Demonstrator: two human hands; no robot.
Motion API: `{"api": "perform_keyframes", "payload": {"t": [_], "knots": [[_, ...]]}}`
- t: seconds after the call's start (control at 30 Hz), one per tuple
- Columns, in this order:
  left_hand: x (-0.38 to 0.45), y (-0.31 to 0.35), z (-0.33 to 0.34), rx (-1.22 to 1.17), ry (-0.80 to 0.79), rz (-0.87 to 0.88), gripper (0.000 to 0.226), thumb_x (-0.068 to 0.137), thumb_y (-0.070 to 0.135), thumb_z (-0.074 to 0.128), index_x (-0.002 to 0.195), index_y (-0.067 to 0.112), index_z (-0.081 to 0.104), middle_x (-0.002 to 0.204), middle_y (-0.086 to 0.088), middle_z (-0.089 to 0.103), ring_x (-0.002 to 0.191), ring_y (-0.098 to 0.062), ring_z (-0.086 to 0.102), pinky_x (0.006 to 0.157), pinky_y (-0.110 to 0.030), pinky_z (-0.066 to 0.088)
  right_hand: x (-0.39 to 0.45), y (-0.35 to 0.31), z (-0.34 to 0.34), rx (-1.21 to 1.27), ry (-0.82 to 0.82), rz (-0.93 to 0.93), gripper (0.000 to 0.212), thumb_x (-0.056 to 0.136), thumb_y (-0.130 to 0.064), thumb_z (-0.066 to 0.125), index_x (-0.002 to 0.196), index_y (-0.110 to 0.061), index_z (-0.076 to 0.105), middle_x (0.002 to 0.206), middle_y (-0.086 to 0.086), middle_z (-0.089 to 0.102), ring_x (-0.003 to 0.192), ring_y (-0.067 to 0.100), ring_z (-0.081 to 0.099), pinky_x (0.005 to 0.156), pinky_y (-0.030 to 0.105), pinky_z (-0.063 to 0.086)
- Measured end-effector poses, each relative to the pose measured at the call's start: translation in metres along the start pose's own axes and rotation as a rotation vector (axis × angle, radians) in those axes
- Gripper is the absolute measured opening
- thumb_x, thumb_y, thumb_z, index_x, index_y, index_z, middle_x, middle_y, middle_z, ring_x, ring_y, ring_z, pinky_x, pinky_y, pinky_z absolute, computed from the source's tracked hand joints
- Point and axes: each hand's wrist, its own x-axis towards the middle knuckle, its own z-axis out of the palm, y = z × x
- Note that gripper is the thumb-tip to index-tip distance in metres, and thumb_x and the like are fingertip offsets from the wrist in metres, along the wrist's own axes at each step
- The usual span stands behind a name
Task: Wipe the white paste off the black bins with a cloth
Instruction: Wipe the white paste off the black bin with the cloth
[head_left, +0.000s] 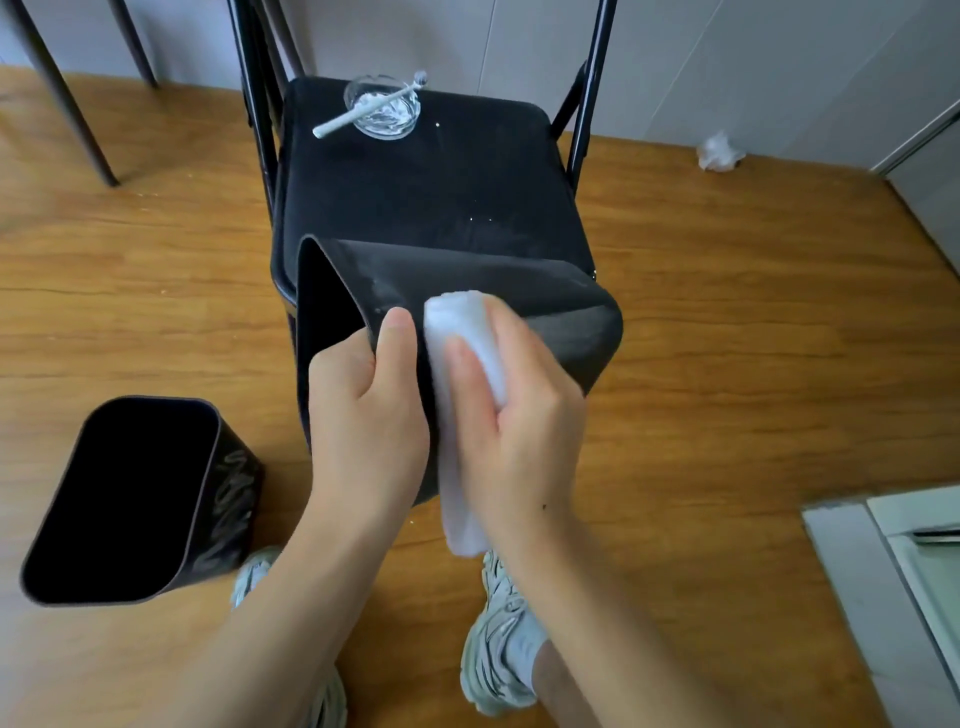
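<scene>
Cloth (467, 364) is pressing on the tipped black bin (519, 301), right hand (524, 415) curling round it, long fold running near to far. Left hand (363, 410) is pinching the bin's rim just left of it, steadying (faint haze lingering far-left). Second bin (130, 499), streaked white, is waiting on the floor (727, 312), nearer the left hand.

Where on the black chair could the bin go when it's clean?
The black padded chair seat is bare between the glass dish of white paste at its back and the tilted black plastic bin held at its front edge, which is crowded.
</scene>
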Motion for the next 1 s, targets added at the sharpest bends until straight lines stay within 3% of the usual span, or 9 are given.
{"api": "perform_keyframes", "payload": {"t": [0.13,0.27,0.4,0.5,0.6,0.7,0.83,0.9,1.0], "knots": [[-0.005,-0.002,-0.002,-0.071,0.001,-0.079,0.046,0.098,0.021,0.045,0.059,0.001,0.031,0.054,-0.006,0.033,0.056,-0.021,0.032,0.049,-0.036,0.024,-0.002,-0.004,-0.002,0.022,-0.073,-0.142,0.042,0.099,-0.033,0.042,0.115,-0.001,0.064,0.092,0.006,0.069,0.081,0.015,0.066,0.065,0.028,0.055],[0.001,-0.001,-0.01,-0.114,0.086,-0.177,0.047,0.1,0.029,0.047,0.065,-0.001,0.046,0.059,-0.005,0.04,0.06,-0.02,0.038,0.055,-0.03,0.034,0.016,0.048,-0.008,-0.13,0.027,0.04,0.041,0.096,-0.035,0.045,0.113,-0.004,0.065,0.09,0.005,0.07,0.078,0.018,0.065,0.065,0.023,0.048],[0.006,0.007,-0.024,-0.172,0.104,-0.18,0.051,0.101,0.034,0.046,0.08,-0.012,0.052,0.074,-0.006,0.044,0.069,-0.021,0.04,0.063,-0.037,0.033,0.036,0.094,-0.016,-0.258,0.14,0.224,0.041,0.097,-0.034,0.044,0.125,-0.007,0.059,0.109,0.008,0.069,0.095,0.024,0.064,0.069,0.009,0.029],[0.01,0.007,-0.028,-0.139,0.112,-0.251,0.043,0.101,0.034,0.046,0.086,-0.003,0.06,0.082,-0.004,0.047,0.073,-0.019,0.043,0.064,-0.036,0.035,0.044,0.103,-0.021,-0.246,0.191,0.304,0.036,0.098,-0.027,0.047,0.128,-0.01,0.057,0.118,0.007,0.066,0.105,0.025,0.059,0.069,0.004,0.026],[0.012,0.008,-0.025,-0.203,0.076,-0.336,0.029,0.102,0.033,0.046,0.092,0.01,0.06,0.085,-0.007,0.054,0.077,-0.023,0.054,0.073,-0.035,0.048,0.046,0.091,-0.02,-0.238,0.209,0.327,0.036,0.098,-0.028,0.048,0.129,-0.011,0.057,0.118,0.005,0.066,0.103,0.02,0.06,0.072,0.004,0.027],[0.01,0.005,-0.016,-0.223,0.036,-0.36,0.034,0.102,0.031,0.047,0.088,0.003,0.061,0.082,-0.01,0.059,0.078,-0.026,0.061,0.072,-0.033,0.051,0.031,0.052,-0.005,-0.183,0.106,0.153,0.036,0.094,-0.03,0.051,0.117,-0.006,0.064,0.101,0.008,0.07,0.085,0.017,0.063,0.071,0.003,0.029],[0.009,-0.005,-0.012,-0.277,0.05,-0.407,0.034,0.099,0.017,0.047,0.068,0.006,0.057,0.062,-0.005,0.056,0.06,-0.018,0.057,0.058,-0.028,0.046,-0.017,-0.015,0.024,-0.066,-0.076,-0.083,0.034,0.095,-0.033,0.054,0.116,-0.009,0.063,0.086,0.003,0.065,0.071,0.014,0.062,0.061,0.022,0.051],[0.008,-0.004,-0.015,-0.292,0.029,-0.427,0.037,0.098,0.013,0.048,0.063,0.013,0.061,0.055,0.0,0.06,0.054,-0.014,0.061,0.049,-0.024,0.048,-0.02,-0.025,0.027,-0.043,-0.088,-0.133,0.034,0.095,-0.033,0.055,0.118,-0.009,0.062,0.083,0.003,0.064,0.068,0.014,0.062,0.053,0.03,0.052],[0.011,-0.002,-0.019,-0.322,0.056,-0.431,0.027,0.098,0.025,0.053,0.082,0.007,0.064,0.077,-0.01,0.066,0.072,-0.022,0.066,0.065,-0.031,0.055,-0.007,-0.012,0.017,-0.106,-0.078,-0.238,0.033,0.096,-0.032,0.053,0.116,-0.007,0.064,0.08,0.003,0.064,0.066,0.014,0.062,0.05,0.03,0.051]]}}
